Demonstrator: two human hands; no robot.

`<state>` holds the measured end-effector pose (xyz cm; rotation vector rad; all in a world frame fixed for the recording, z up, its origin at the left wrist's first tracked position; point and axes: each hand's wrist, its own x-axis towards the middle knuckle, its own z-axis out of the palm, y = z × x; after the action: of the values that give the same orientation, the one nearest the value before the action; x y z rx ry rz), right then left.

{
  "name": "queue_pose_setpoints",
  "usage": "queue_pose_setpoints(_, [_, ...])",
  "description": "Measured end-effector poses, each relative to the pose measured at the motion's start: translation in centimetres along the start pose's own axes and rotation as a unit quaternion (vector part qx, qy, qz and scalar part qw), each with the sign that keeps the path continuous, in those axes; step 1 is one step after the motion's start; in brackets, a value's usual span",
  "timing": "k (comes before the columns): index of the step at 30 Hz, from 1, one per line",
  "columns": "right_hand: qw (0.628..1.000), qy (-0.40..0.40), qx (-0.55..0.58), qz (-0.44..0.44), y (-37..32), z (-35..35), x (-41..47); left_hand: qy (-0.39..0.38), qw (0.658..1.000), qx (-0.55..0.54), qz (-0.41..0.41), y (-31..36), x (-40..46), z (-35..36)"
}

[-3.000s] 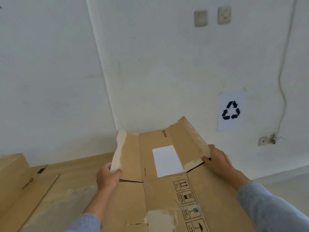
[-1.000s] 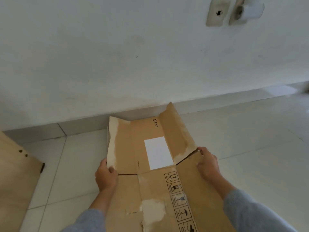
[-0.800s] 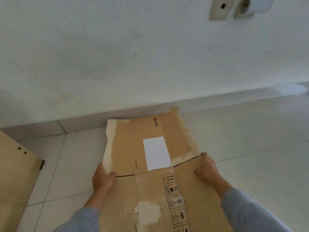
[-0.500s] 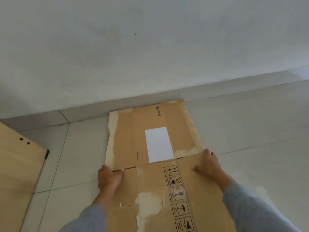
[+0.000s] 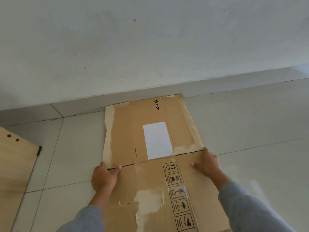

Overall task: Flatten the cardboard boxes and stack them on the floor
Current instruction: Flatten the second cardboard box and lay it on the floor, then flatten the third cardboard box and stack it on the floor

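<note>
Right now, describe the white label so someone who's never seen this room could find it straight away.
Look at the tiled floor by the wall, where a flattened cardboard box lies with a hand on each side. On its far half, near the middle, sits the white label. It is a blank, clean-edged rectangle, unlike the ragged pale torn patches and the printed black symbols nearby.

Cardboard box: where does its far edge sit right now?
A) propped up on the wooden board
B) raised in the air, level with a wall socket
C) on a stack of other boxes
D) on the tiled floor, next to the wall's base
D: the flattened cardboard box lies on the tiled floor, its far edge by the wall's base.
</note>
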<state>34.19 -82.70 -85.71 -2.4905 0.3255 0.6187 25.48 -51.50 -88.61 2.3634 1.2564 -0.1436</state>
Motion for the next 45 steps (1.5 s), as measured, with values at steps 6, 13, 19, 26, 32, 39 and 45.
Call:
queue_pose_setpoints(6, [1.0, -0.003, 0.022, -0.014, 0.5, -0.2, -0.6, -0.024, 0.999, 0.012, 0.021, -0.2, 0.0, -0.5])
queue_pose_setpoints(13, [0.999, 0.023, 0.009, -0.043, -0.8, -1.9, -2.9, -0.042, 0.996, 0.01, 0.073, -0.8, -1.8, -1.6])
queue_pose_setpoints(19, [0.982, 0.073, -0.025, -0.17, -4.3, -4.9, -6.8, 0.033, 0.973, 0.047, 0.222, 1.0, -2.8, -7.0])
queue_pose_setpoints(26, [0.944, 0.194, -0.056, -0.262, -12.7, -10.9, -11.0, 0.133, 0.94, 0.028, 0.312, 7.7, -2.5, -17.0])
queue_pose_setpoints(32, [0.925, 0.226, -0.045, -0.303, -23.4, -20.0, -17.1, 0.158, 0.918, 0.014, 0.364, 12.9, -5.8, -30.3])
queue_pose_setpoints(39, [0.917, 0.237, -0.044, -0.318, -35.6, -30.7, -30.3, 0.197, 0.871, 0.001, 0.45, 17.3, -10.7, -50.7])
queue_pose_setpoints(45, [0.921, 0.224, -0.031, -0.316, -45.4, -37.4, -42.9, 0.2, 0.86, 0.011, 0.468, 16.7, -13.8, -68.1])
